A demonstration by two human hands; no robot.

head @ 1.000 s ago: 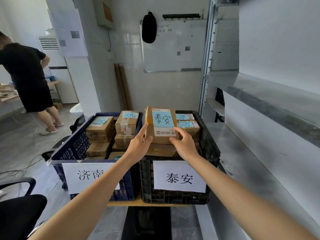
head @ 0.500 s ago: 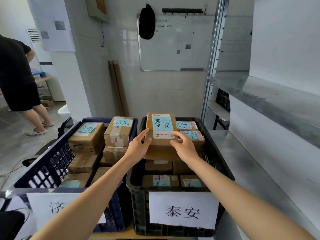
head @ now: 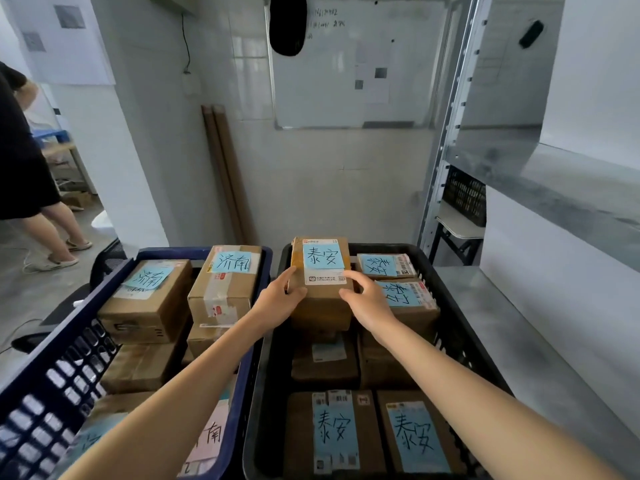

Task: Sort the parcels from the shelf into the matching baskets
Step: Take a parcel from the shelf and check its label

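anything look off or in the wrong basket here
Nothing stands out. The parcel held by the left hand and right hand reads 泰安 and is in the black basket among other 泰安 parcels; readable labels in the blue basket say 济南.

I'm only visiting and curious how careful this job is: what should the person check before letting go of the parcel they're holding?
1. Label: the held parcel reads 泰安, the same as the neighbouring parcel in the black basket: ok.
2. Position: it is over the black basket, not the blue basket: ok.
3. Grip: the left hand and right hand both hold its near end: ok.
4. Support: whether it already rests on the stack beneath: cannot tell.
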